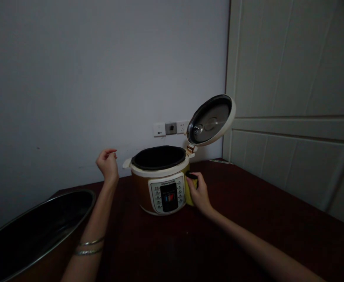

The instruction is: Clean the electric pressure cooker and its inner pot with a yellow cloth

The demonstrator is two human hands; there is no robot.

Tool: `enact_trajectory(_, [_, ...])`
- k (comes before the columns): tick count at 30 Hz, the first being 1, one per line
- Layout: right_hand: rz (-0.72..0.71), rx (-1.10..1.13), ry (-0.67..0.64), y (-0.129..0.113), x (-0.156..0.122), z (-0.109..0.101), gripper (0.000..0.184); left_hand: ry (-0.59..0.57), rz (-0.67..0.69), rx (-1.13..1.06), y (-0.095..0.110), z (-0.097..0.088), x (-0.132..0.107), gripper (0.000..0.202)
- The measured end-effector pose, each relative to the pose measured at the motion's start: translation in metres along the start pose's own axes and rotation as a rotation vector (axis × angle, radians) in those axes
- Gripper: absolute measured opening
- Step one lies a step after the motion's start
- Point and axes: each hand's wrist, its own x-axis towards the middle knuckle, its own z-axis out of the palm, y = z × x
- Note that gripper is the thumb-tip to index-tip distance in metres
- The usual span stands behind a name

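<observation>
An electric pressure cooker [139, 188] with a white rim and a gold-brown body stands upright, its round lid [211, 123] raised at the right. Inside it, the dark inner pot [158, 158] shows no visible contents. My right hand [200, 194] is closed round a yellow-green piece with a black top edge [191, 190], against the cooker's right side; whether it is loose or part of the cooker I cannot tell. My left hand [107, 164] is raised left of the cooker's white side handle [127, 163], fingers curled in, with nothing visible in them.
A large metal-rimmed vessel [39, 211], dark inside, stands at the lower left under my left forearm. The dark red table [160, 250] meets a pale wall with sockets [171, 128] behind the cooker. A white panelled door [289, 129] is on the right.
</observation>
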Motion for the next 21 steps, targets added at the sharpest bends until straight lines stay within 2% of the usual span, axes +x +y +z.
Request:
enact_trajectory(5, [-0.099,-0.021,-0.096,-0.011,0.006,-0.006,0.013,-0.080,0.077,0.120,-0.020,0.008,0.006,0.022])
enact_trajectory(9, [-0.059,-0.063,-0.102,0.003,0.016,-0.012,0.016,-0.227,0.025,0.226,-0.024,0.012,0.006,0.026])
enact_trajectory(12, [0.011,-0.110,-0.164,0.017,0.022,-0.019,0.019,-0.288,-0.008,0.293,-0.029,0.013,0.011,0.024])
enact_trajectory(14, [0.073,-0.145,-0.252,0.024,0.026,-0.028,0.019,-0.315,-0.047,0.309,-0.035,0.013,0.014,0.022])
enact_trajectory(16, [0.145,-0.182,-0.361,0.026,0.030,-0.040,0.020,-0.345,-0.149,0.288,-0.042,0.013,0.017,0.023])
enact_trajectory(19, [0.244,-0.220,-0.545,0.020,0.033,-0.056,0.018,-0.408,-0.316,0.229,-0.050,0.012,0.018,0.030])
enact_trajectory(21, [0.297,-0.240,-0.652,0.011,0.029,-0.061,0.020,-0.434,-0.359,0.204,-0.053,0.012,0.017,0.033])
